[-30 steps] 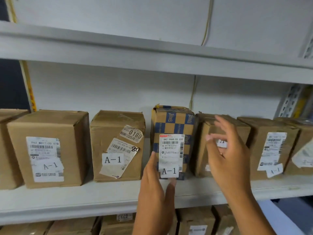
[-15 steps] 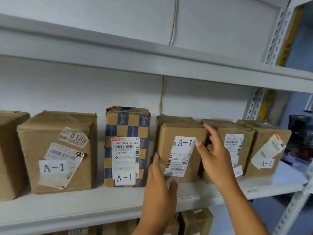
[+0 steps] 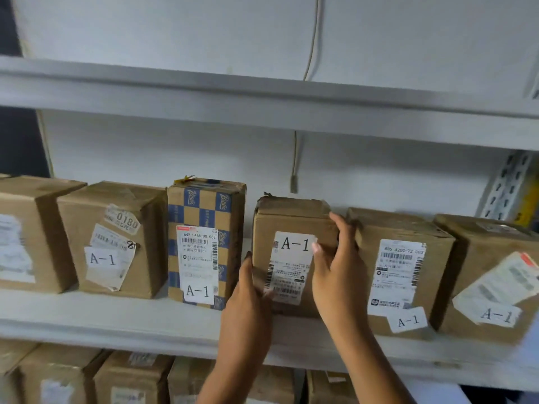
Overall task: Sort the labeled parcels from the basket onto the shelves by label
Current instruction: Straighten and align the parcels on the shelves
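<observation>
White metal shelving against a white wall, thin cable running down the wall behind it. Middle shelf carries a row of cardboard parcels, most showing A-1 tags on the front.

Left to right: a brown box cut off by the frame edge, label blurred; a brown box with "0180" sticker and an A-1 tag; a taller blue-and-tan checkered box, A-1 at the bottom of its shipping label; then the held parcel, A-1 at the top of its white label, standing upright on the shelf with a small gap to the checkered box.

Left hand grips the parcel's lower left corner, thumb on the front face, fingers round the left side. Right hand grips the right edge, thumb across the A-1 label, fingers wrapped behind the upper right corner. Both grips clamped on the parcel.

Right of it, just beside: a brown box with tall white label, loose A-1 tag at bottom, then another brown box with a tilted label and an A-1 tag.

Lower shelf level shows more brown boxes, labels unreadable. Perforated upright at far right.
</observation>
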